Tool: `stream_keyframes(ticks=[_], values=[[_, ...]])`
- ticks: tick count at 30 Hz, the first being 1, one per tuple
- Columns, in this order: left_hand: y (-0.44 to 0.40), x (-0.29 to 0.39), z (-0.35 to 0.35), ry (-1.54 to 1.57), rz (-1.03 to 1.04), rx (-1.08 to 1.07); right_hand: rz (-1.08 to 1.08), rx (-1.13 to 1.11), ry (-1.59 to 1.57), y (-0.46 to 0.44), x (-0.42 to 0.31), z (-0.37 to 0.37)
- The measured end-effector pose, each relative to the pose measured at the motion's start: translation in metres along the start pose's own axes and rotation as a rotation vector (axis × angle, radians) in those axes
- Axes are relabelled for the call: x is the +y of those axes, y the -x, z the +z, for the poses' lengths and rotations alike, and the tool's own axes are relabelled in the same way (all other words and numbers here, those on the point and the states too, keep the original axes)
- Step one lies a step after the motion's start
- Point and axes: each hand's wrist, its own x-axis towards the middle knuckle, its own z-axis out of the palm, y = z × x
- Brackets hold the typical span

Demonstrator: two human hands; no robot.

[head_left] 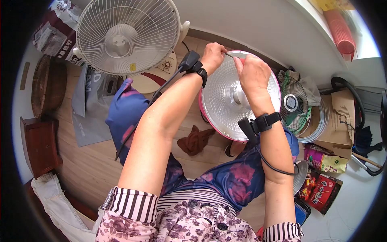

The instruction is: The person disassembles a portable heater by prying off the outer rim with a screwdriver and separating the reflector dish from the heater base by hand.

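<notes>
A round dish heater with a dimpled silver reflector and pink rim stands between my knees, its bowl facing up. Over its far edge, my left hand is closed in a pinch on one end of a thin dark cord-like piece. The other end runs to my right hand, whose fingers are closed above the reflector and hide part of the piece. Its exact kind is too small to tell. Black straps with cabled devices sit on both wrists.
A large white fan stands at the far left, near a grey bag. A brown cloth lies on the floor. To the right are a small fan, a cardboard box and a red-black package.
</notes>
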Motion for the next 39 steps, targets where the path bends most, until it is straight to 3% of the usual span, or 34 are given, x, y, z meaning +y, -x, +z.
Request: stream_keyframes(ticks=[14, 23, 26, 32, 35, 39], values=[[0.000, 0.002, -0.001, -0.012, -0.008, 0.026, -0.026, 0.091, 0.001, 0.001, 0.002, 0.004], [-0.002, -0.006, 0.003, 0.002, -0.020, -0.007, 0.121, -0.028, 0.060, 0.001, -0.006, 0.002], [-0.002, -0.010, 0.006, 0.032, -0.027, 0.059, 0.038, -0.034, -0.106, 0.003, -0.002, -0.003], [-0.010, -0.011, 0.005, -0.192, -0.130, -0.149, -0.033, 0.040, 0.014, 0.004, 0.000, 0.002], [-0.009, -0.009, 0.005, -0.172, -0.198, -0.149, -0.077, 0.068, 0.017, 0.005, 0.002, 0.005], [-0.007, -0.010, 0.005, -0.147, -0.128, -0.121, -0.079, 0.093, -0.004, 0.002, 0.006, 0.010]])
